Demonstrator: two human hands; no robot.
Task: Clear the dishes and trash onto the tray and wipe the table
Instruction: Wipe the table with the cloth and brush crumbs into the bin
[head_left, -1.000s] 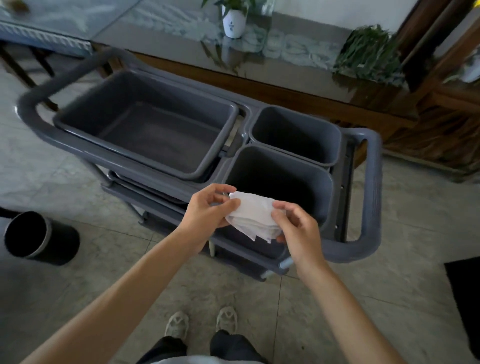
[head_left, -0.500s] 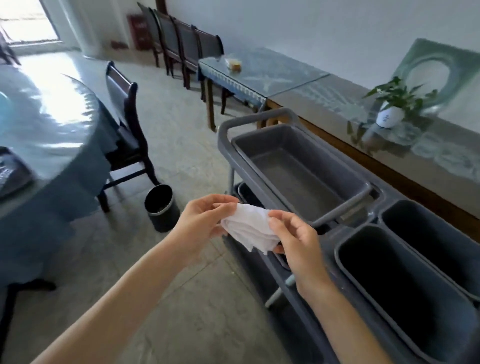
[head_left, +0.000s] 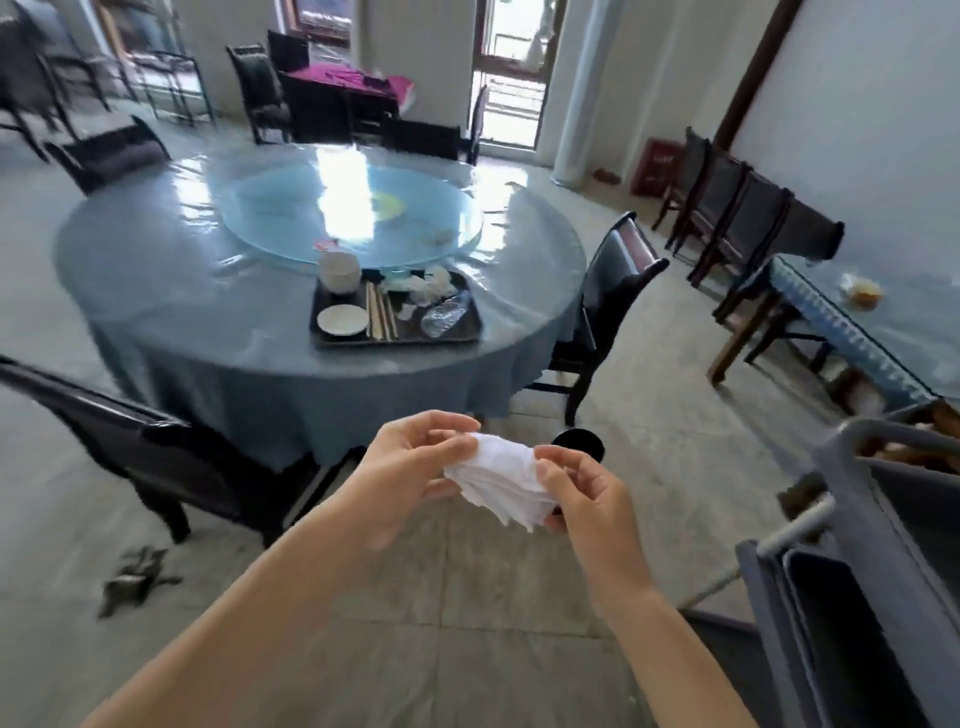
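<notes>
Two hands pinch a folded white cloth (head_left: 498, 480) between them: left hand (head_left: 402, 475) with thumb and fingertips on its left end, right hand (head_left: 584, 491) on its right, likely readying it for wiping. Farther off, the round table (head_left: 182, 296) carries a dark tray (head_left: 467, 332) already loaded with bowls (head_left: 340, 270), a plate (head_left: 343, 318), chopsticks (head_left: 379, 314) and trash. At near right is a grey cart (head_left: 857, 545).

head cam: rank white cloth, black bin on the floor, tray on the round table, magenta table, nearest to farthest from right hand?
1. white cloth: pinched in the right hand, left hand too.
2. black bin: on the floor just beyond the hands.
3. tray: near edge of the round table.
4. magenta table: far back of the room.
</notes>
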